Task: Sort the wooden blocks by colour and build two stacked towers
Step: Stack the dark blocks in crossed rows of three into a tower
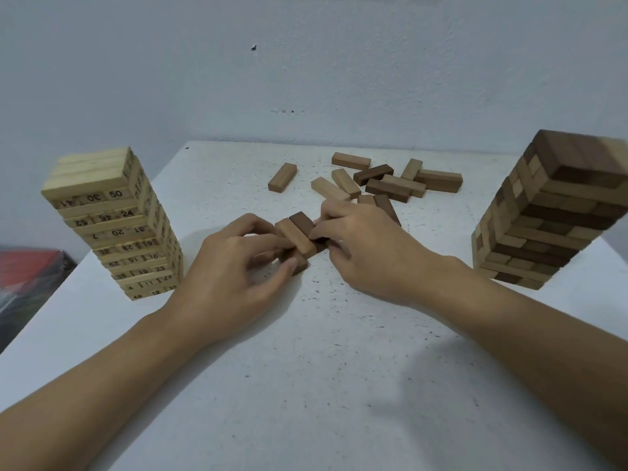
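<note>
A small cluster of brown blocks (pixel 299 234) lies at the table's middle, squeezed between both hands. My left hand (pixel 234 266) pinches its left side with curled fingers and thumb. From the right, my right hand (pixel 360 246) grips its other end. A pale tower of numbered blocks (pixel 112 222) stands at the left. A tower of mixed light and dark brown blocks (pixel 547 215) stands at the right. Several loose brown blocks (pixel 384 180) lie scattered behind the hands; one separate block (pixel 282 177) lies to their left.
The white speckled table (pixel 323 351) ends close behind the loose blocks, against a pale wall. Off the left edge, lower down, sits a red and dark object (pixel 27 266).
</note>
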A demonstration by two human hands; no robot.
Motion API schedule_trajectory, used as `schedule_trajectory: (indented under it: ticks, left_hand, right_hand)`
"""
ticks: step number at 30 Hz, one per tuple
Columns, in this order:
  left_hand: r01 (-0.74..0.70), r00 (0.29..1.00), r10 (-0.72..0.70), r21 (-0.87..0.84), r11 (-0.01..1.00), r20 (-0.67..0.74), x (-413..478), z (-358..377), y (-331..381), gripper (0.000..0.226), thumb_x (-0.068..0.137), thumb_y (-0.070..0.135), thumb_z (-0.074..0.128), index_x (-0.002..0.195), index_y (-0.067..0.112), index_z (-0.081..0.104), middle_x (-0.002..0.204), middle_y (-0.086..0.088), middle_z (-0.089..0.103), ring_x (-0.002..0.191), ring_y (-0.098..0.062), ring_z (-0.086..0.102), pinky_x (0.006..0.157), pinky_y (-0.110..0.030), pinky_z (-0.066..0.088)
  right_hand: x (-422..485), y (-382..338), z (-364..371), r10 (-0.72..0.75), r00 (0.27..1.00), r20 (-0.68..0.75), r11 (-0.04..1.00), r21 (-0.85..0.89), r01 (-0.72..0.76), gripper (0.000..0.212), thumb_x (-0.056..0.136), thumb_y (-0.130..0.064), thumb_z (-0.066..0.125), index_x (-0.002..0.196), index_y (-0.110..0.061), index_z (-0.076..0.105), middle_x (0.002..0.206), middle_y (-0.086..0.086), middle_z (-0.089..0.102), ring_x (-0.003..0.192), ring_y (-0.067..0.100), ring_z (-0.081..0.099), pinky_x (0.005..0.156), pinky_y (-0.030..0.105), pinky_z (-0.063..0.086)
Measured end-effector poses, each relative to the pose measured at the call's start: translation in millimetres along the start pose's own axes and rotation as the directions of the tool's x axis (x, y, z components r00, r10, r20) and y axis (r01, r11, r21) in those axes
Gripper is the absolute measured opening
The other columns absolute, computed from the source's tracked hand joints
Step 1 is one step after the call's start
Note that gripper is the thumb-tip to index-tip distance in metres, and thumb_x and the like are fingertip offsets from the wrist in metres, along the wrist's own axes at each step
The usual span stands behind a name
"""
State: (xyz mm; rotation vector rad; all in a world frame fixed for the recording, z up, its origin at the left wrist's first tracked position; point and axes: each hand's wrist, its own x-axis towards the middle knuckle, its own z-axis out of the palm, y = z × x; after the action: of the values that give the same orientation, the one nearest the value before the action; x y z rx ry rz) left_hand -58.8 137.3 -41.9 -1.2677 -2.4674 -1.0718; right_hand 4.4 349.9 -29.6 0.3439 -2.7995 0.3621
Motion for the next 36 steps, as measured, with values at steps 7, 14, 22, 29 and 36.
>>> schedule_trajectory:
  ticks: [7,14,22,29,36]
  left_hand:
    - [0.025,0.995,-0.018,-0.063,0.998,0.102,3.2,2.6,-0.3,0.019,0.088,0.029,0.079,0.105,0.034,0.072,0.118,0.018,0.066,0.119,0.000,0.058,0.093,-0.020,0.052]
    - [-0.011,0.978,0.013,-0.014,1.000,0.206,8.4,0.8,-0.9,0.046,0.084,0.050,0.068,0.127,0.037,0.062,0.123,0.022,0.058,0.116,-0.002,0.059,0.096,-0.031,0.055]
    - [-0.122,0.941,0.105,0.032,0.992,0.322,9.2,-1.3,3.3,0.062,0.087,0.060,0.063,0.141,0.030,0.061,0.132,0.026,0.052,0.124,0.007,0.051,0.101,-0.022,0.045]
    - [-0.115,0.938,0.143,-0.106,0.988,0.316,3.5,2.7,8.6,0.052,0.083,0.058,0.071,0.130,0.036,0.069,0.137,0.026,0.056,0.129,0.006,0.052,0.106,-0.026,0.048]
    - [-0.104,0.959,0.121,-0.079,0.991,0.256,-0.5,6.5,9.7,0.048,0.082,0.063,0.070,0.124,0.039,0.072,0.124,0.018,0.053,0.118,-0.009,0.057,0.095,-0.020,0.047]
  right_hand:
    - [-17.9,2.5,-8.4,0.073,0.997,-0.020,0.976,0.209,-0.067,0.017,0.091,-0.012,0.061,0.098,-0.017,0.076,0.118,-0.012,0.060,0.098,0.008,0.061,0.083,0.018,0.047]
    - [-25.1,-2.0,-14.8,0.093,0.995,-0.028,0.953,0.291,-0.081,0.015,0.088,-0.017,0.063,0.091,-0.016,0.078,0.100,-0.007,0.074,0.102,0.006,0.061,0.088,0.025,0.047]
    - [-47.2,0.4,-17.5,0.013,0.995,-0.097,0.985,0.175,0.004,0.027,0.081,0.003,0.065,0.099,-0.012,0.079,0.098,-0.003,0.076,0.097,0.011,0.063,0.084,0.033,0.055]
    - [-73.0,6.1,-18.7,-0.056,0.998,-0.030,0.991,0.117,0.060,0.026,0.089,-0.004,0.070,0.113,-0.014,0.074,0.109,-0.001,0.068,0.108,0.015,0.059,0.087,0.038,0.054]
    - [-77.2,9.6,-13.4,-0.052,0.997,-0.062,0.980,0.187,0.063,0.027,0.092,-0.002,0.066,0.114,-0.015,0.074,0.122,-0.003,0.063,0.107,0.011,0.062,0.085,0.031,0.054]
